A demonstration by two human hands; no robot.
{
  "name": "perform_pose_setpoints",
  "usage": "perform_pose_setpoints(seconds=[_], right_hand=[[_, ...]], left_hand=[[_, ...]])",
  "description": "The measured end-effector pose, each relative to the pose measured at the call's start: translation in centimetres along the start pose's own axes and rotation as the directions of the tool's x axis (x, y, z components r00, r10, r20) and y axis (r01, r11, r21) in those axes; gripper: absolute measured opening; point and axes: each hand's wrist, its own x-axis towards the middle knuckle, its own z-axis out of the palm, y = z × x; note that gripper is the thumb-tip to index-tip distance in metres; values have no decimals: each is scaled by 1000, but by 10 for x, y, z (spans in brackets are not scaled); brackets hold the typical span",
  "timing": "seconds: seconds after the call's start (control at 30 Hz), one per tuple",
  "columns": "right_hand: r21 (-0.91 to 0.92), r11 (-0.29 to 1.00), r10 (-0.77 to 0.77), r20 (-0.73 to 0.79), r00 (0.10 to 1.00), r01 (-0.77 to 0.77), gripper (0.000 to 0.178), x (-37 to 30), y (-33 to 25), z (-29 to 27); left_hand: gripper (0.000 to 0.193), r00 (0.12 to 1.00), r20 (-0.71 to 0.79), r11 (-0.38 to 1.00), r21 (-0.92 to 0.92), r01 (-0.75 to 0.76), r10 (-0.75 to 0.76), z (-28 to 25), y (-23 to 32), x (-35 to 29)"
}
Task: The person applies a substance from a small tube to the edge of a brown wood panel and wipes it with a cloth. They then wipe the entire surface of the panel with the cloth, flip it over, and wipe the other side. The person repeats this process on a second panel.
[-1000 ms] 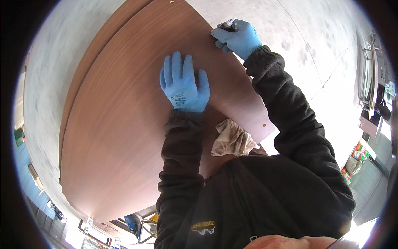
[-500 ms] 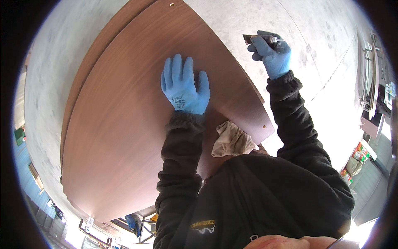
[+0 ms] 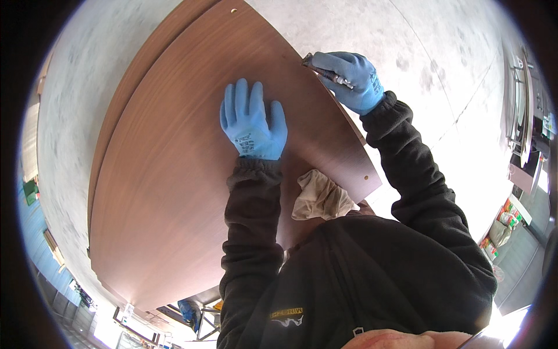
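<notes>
With the left hand pressed flat and open on the brown panel and the right hand closed around a small tool at its far right edge, a slip could gouge the veneer.

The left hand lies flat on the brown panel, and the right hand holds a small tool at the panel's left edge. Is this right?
Not quite. In the head view the right hand holds the tool at the right edge of the panel, not the left. The left hand does lie flat on it.
</notes>
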Motion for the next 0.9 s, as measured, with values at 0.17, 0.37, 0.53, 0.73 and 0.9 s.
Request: perform_pose_setpoints(seconds=[0.17,0.37,0.53,0.73,0.9], right_hand=[[-18,999,-51,44,998,51,31,12,7,3],[166,986,21,47,999,-28,31,26,21,7],[66,996,-70,132,989,62,32,48,36,10],[-69,989,-108,274,956,131,33,57,49,18],[-148,951,-232,234,944,271,31,60,43,21]], left_hand=[[46,1000,8,1000,-10,17,-17,-2,0,0],[45,1000,-14,999,-30,20,-20,0,-1,0],[44,999,1,998,-54,44,-44,0,-3,-1],[43,998,6,998,-27,63,-63,0,-1,0],[42,997,9,997,-6,72,-72,-1,0,3]])
